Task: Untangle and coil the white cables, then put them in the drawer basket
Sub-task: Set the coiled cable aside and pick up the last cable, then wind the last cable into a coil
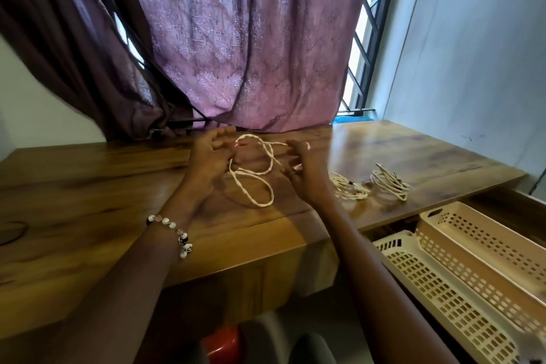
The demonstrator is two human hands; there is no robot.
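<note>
Mid-untangling: both hands, left [206, 161] and right [301, 177], pinch the looped cable [257, 183] near the table's [88, 186] far edge; next, I judge, coil it for the basket [428, 284].

The right hand [301, 174] is motion-blurred, its hold on the white cable [254, 174] unreadable. The white basket [437, 289] beside the beige basket [484, 245] runs off the bottom edge.
</note>
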